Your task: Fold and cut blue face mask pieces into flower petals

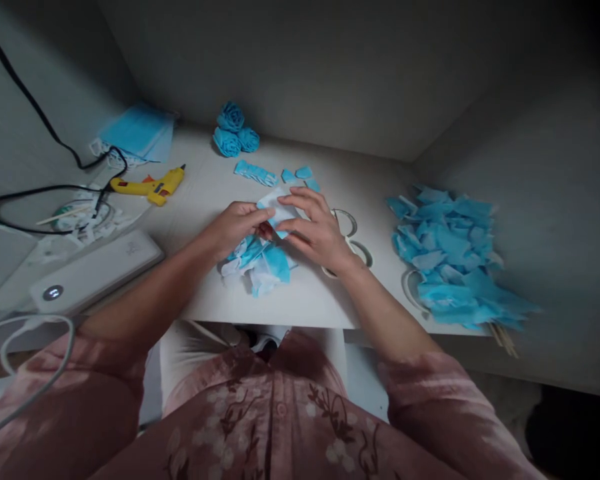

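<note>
A small piece of blue-and-white nonwoven fabric is held up between my two hands. My left hand pinches its left edge between thumb and fingers. Curved over its right side, the fingers of my right hand grip the same piece. Below them lies a loose pile of blue and white fabric pieces, partly covered by my left hand. Scissors with pale handles rest by my right wrist, their blades hidden. Beyond my hands are a pleated blue strip and several cut blue petals.
Three blue fabric roses stand at the back. To the left are blue face masks, a yellow glue gun, its black cord and a white power bank. A large heap of blue fabric pieces and thin sticks lie right.
</note>
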### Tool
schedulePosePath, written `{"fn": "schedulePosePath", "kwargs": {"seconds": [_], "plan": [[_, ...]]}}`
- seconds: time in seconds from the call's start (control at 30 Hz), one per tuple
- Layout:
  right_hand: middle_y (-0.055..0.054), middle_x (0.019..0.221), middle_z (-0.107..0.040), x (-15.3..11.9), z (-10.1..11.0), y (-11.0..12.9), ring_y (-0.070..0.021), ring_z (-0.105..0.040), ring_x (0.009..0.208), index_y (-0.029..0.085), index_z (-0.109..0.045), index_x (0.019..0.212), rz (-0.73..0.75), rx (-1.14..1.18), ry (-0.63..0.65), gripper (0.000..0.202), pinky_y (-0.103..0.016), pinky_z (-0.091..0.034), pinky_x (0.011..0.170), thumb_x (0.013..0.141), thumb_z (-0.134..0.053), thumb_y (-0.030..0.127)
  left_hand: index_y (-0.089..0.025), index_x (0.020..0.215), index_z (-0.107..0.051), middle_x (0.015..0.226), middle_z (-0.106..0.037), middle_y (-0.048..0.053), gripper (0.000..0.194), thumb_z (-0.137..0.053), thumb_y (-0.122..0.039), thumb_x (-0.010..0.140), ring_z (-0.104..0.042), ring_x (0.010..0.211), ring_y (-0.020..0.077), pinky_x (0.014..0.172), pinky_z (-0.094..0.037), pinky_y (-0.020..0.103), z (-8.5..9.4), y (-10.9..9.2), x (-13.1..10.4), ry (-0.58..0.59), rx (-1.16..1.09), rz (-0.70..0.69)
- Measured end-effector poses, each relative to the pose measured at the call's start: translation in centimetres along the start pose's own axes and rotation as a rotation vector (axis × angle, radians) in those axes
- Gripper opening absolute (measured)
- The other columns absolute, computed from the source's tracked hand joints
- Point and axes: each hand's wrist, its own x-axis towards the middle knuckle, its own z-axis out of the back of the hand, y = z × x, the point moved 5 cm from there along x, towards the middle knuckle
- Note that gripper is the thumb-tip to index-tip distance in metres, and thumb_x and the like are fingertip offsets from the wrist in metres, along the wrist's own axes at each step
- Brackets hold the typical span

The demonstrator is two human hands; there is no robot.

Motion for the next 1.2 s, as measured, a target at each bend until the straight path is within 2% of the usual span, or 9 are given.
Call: {"fn": "schedulePosePath", "kwargs": {"seconds": [0.2,0.37,0.47,0.6,0.77,0.9,1.03,1.1,1.2], "plan": [[-0.004,0.137,-0.068,0.1,0.1,-0.1,-0.0303,-0.053,0.139,0.030,-0.076,0.098,-0.051,0.031,-0.028,0.016,-0.058,-0.043,0.117,0.100,-0.061,0.035,-0.012,0.072,-0.070,0.066,-0.073,0.008,0.051,-0.084,-0.061,0.070,-0.069,0.065,0.0174,0.069,-0.053,0.030,-0.2,-0.1,-0.1,0.049,-0.032,-0.005],[-0.004,0.140,-0.067,0.2,0.2,-0.1,-0.0299,-0.052,0.141,0.031,-0.079,0.096,-0.101,0.058,-0.061,0.016,-0.059,-0.042,0.118,0.098,-0.064,0.036,-0.012,0.074,-0.073,0.068,-0.075,0.005,0.043,-0.094,-0.047,0.060,-0.068,0.064,0.0143,0.071,-0.054,0.026,0.3,0.3,0.2,0.018,-0.020,-0.043],[-0.005,0.140,-0.066,0.1,0.0,-0.1,-0.0287,-0.052,0.141,0.030,-0.079,0.095,-0.205,0.118,-0.113,0.016,-0.057,-0.042,0.118,0.098,-0.064,0.035,-0.013,0.080,-0.074,0.068,-0.074,0.002,0.041,-0.092,-0.045,0.062,-0.068,0.063,0.0135,0.068,-0.053,0.025,0.6,0.2,0.3,-0.034,0.022,-0.101],[-0.009,0.137,-0.067,-0.1,-0.4,-0.4,-0.0261,-0.059,0.134,0.026,-0.077,0.093,-0.425,0.254,-0.177,0.013,-0.051,-0.045,0.115,0.095,-0.067,0.035,-0.014,0.085,-0.074,0.068,-0.074,0.002,0.039,-0.089,-0.045,0.067,-0.069,0.065,0.0153,0.067,-0.055,0.026,0.5,-0.2,0.2,-0.064,0.115,-0.182],[-0.010,0.131,-0.070,-0.2,-0.8,-0.7,-0.0239,-0.065,0.126,0.023,-0.075,0.086,-0.592,0.469,-0.214,0.013,-0.045,-0.046,0.113,0.088,-0.074,0.036,-0.014,0.114,-0.069,0.075,-0.076,0.001,0.048,-0.082,-0.038,0.075,-0.073,0.069,0.0167,0.069,-0.057,0.026,0.1,-0.6,-0.1,-0.011,0.208,-0.225],[-0.008,0.118,-0.074,-0.5,-1.6,-1.1,-0.0193,-0.069,0.107,0.022,-0.074,0.084,-0.747,0.678,-0.233,0.017,-0.035,-0.052,0.096,0.084,-0.076,0.038,-0.013,0.121,-0.066,0.079,-0.077,0.002,0.051,-0.079,-0.036,0.078,-0.072,0.069,0.0161,0.069,-0.057,0.026,-0.1,-0.7,-0.1,0.010,0.225,-0.233],[0.000,0.083,-0.072,-0.8,-1.9,-1.1,-0.0124,-0.060,0.075,0.021,-0.072,0.085,-0.855,0.819,-0.245,0.025,-0.028,-0.049,0.076,0.082,-0.077,0.045,-0.012,0.114,-0.069,0.081,-0.078,0.004,0.043,-0.077,-0.036,0.079,-0.070,0.068,0.0144,0.069,-0.056,0.025,-0.1,-0.8,-0.1,0.010,0.213,-0.230],[0.001,0.075,-0.070,-0.8,-1.9,-1.0,-0.0110,-0.055,0.069,0.020,-0.072,0.085,-0.862,0.827,-0.247,0.026,-0.027,-0.046,0.071,0.081,-0.078,0.046,-0.012,0.112,-0.069,0.080,-0.077,0.003,0.042,-0.076,-0.036,0.079,-0.070,0.067,0.0139,0.068,-0.055,0.025,-0.1,-1.0,-0.1,0.005,0.208,-0.239],[0.001,0.077,-0.071,-0.7,-1.8,-1.0,-0.0113,-0.055,0.070,0.020,-0.071,0.085,-0.863,0.830,-0.236,0.026,-0.027,-0.045,0.071,0.082,-0.077,0.045,-0.011,0.114,-0.068,0.080,-0.075,0.002,0.043,-0.075,-0.033,0.077,-0.069,0.067,0.0132,0.069,-0.055,0.024,-0.2,-1.2,-0.2,-0.008,0.195,-0.243]]}}
